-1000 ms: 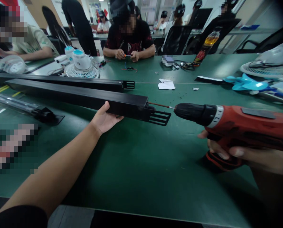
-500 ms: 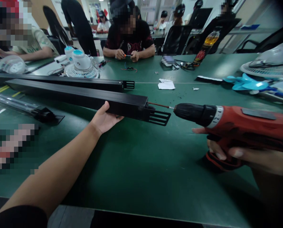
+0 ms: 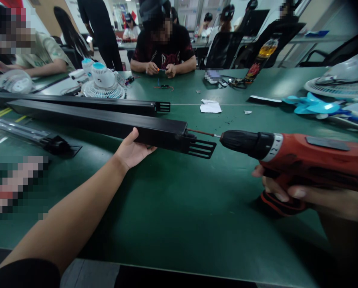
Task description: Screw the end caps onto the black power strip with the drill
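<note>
My left hand (image 3: 134, 149) grips a long black rectangular tube (image 3: 101, 119) from its near side, thumb up on the side face and fingers beneath. A flat slotted bracket (image 3: 201, 149) sticks out of the tube's right end. In my right hand (image 3: 296, 192) is a red and black cordless drill (image 3: 314, 150), its handle wrapped by my fingers. From the drill's black chuck (image 3: 242, 142) a thin brownish bit (image 3: 201, 132) runs left to the tube's end. Where the tip sits inside that end is hidden.
Behind lies another black tube (image 3: 121, 105); a clear-sided one (image 3: 19, 130) is at left. White fan parts (image 3: 102, 80) and blue fan blades (image 3: 312, 105) lie on the green table (image 3: 173, 224), with a paper scrap (image 3: 210, 107). Across sits a person (image 3: 167, 48) holding a small tool.
The index finger of my right hand stretched forward half a second ago and is now drawn back toward the drill's trigger. The tube, drill and left hand hold their places.
</note>
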`<state>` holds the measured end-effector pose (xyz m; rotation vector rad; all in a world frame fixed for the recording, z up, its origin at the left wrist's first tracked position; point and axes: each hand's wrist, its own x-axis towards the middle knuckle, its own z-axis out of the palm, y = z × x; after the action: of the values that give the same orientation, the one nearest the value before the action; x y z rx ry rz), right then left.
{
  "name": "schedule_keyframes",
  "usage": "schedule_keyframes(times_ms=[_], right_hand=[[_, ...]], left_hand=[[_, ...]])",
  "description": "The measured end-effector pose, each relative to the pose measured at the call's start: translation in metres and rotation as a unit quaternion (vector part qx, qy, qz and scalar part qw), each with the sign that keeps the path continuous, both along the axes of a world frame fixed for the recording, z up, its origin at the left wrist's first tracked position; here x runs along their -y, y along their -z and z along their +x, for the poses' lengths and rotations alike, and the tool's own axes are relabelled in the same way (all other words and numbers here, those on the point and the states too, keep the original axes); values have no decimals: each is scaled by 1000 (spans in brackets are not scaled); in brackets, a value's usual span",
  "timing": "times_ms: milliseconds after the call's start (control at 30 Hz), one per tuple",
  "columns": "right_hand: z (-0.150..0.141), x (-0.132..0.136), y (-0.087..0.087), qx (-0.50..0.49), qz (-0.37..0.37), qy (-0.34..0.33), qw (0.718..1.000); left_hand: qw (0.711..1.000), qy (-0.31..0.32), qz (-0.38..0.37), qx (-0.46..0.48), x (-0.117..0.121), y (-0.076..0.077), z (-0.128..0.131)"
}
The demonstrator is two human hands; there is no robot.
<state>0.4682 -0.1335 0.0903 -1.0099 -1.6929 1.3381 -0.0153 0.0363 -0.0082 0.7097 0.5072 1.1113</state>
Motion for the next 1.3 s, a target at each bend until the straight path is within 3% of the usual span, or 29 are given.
schedule_keyframes(times_ms=[367,800,1300], right_hand=[[-10,0,-8,-6,42,12,999],[-5,0,-3,-31,0,-36,999],[-6,1,-2,-46,3,-17,999]], left_hand=[[1000,-4,-4,-6,2,-2,1],[1000,-3,0,0,1,0,1],[1000,-8,-2,-9,2,-1,2]])
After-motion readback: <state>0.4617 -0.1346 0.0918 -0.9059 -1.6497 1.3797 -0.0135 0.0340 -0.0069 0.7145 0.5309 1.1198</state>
